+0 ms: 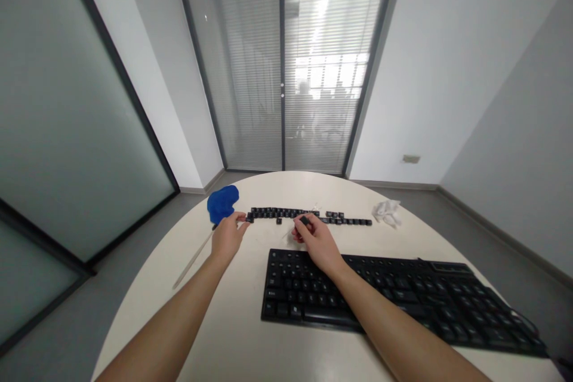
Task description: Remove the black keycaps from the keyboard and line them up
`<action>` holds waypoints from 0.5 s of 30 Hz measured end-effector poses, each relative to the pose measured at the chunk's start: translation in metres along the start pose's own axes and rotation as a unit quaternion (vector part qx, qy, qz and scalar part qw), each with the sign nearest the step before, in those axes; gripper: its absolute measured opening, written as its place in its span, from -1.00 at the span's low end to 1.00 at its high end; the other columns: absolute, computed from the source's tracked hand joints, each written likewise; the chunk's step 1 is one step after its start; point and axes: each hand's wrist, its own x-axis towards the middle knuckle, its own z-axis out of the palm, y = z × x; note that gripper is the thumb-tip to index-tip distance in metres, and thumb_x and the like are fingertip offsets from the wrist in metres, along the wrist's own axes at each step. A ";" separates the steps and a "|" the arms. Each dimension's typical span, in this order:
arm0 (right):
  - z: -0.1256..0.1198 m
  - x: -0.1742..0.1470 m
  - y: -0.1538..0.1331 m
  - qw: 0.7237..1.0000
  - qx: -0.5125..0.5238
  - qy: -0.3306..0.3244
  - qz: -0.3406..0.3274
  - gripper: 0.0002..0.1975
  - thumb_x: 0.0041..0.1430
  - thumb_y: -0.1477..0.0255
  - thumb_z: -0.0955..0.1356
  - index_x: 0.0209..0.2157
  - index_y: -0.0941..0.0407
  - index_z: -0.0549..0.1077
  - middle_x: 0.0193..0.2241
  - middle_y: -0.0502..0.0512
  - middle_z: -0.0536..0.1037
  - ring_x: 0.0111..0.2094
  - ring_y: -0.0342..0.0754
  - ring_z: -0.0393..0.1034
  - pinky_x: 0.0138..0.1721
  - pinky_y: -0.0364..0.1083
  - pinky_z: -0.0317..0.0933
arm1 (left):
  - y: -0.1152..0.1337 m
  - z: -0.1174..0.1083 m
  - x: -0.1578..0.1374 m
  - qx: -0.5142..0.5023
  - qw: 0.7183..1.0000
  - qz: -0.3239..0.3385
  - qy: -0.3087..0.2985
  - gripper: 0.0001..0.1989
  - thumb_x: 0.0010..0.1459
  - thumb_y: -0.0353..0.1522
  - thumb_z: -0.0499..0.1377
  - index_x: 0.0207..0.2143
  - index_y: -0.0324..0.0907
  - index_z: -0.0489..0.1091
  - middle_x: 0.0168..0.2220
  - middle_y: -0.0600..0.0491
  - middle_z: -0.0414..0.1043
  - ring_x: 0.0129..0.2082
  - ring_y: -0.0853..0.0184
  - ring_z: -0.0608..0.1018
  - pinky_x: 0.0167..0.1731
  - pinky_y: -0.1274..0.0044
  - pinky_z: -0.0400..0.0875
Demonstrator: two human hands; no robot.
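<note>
My left hand (227, 236) is at the left end of the rows of loose black keycaps, its thumb and fingertips closing on the end keycap (250, 218). My right hand (319, 243) is closed around another black keycap (305, 220), held above the table just behind the keyboard. Something whitish and thin shows under its fingers, too blurred to name. Further keycaps (273, 213) lie in lines across the table, and a single keycap (279, 221) sits apart in front of them. The black keyboard (331, 314) lies under my right forearm.
A blue cloth (221, 204) lies at the back left, beside a thin brush-like stick (193, 261) with a dark tip. Crumpled white tissue (387, 213) rests at the back right. The round pale table (233, 340) has its curved edge near a glass partition (282, 131).
</note>
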 end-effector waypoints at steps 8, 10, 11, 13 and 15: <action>0.000 -0.005 -0.008 0.998 -0.049 -0.037 -0.005 -0.69 0.22 0.15 0.32 -0.30 0.13 0.40 -0.50 0.02 0.50 -0.45 -0.09 0.39 -0.41 -0.14 0.28 | -0.001 0.000 0.000 -0.014 1.000 0.004 -0.002 -0.78 0.18 -0.35 0.22 -0.10 -0.15 0.45 -0.15 -0.01 0.57 -0.24 0.22 0.54 -0.26 0.47 0.38; 0.001 -0.007 -0.011 0.996 -0.056 -0.060 -0.020 -0.71 0.23 0.17 0.32 -0.32 0.13 0.40 -0.50 0.01 0.49 -0.45 -0.10 0.39 -0.41 -0.14 0.27 | 0.000 0.000 -0.001 -0.021 1.000 0.012 0.013 -0.74 0.16 -0.36 0.22 -0.07 -0.18 0.42 -0.13 -0.03 0.55 -0.23 0.22 0.53 -0.24 0.46 0.39; 0.002 -0.008 -0.012 0.995 -0.059 -0.075 -0.030 -0.72 0.24 0.18 0.32 -0.33 0.13 0.40 -0.51 0.01 0.49 -0.46 -0.11 0.39 -0.40 -0.14 0.27 | 0.002 -0.001 -0.002 -0.026 0.999 0.018 0.025 -0.71 0.15 -0.37 0.22 -0.05 -0.19 0.41 -0.12 -0.04 0.54 -0.22 0.22 0.53 -0.22 0.46 0.39; 0.002 -0.010 -0.016 0.991 -0.071 -0.106 -0.046 -0.73 0.26 0.20 0.32 -0.34 0.13 0.40 -0.51 -0.01 0.48 -0.47 -0.12 0.38 -0.38 -0.13 0.26 | 0.010 -0.004 -0.006 -0.045 0.997 0.033 0.050 -0.68 0.13 -0.37 0.23 -0.04 -0.20 0.39 -0.12 -0.05 0.52 -0.22 0.23 0.52 -0.19 0.45 0.39; 0.002 -0.013 -0.022 0.984 -0.101 -0.137 -0.055 -0.76 0.28 0.23 0.30 -0.32 0.12 0.40 -0.51 -0.01 0.49 -0.47 -0.11 0.38 -0.37 -0.13 0.26 | 0.022 -0.010 -0.012 -0.079 0.995 0.051 0.044 -0.72 0.13 -0.36 0.21 -0.08 -0.18 0.42 -0.16 -0.01 0.52 -0.28 0.26 0.51 -0.23 0.46 0.38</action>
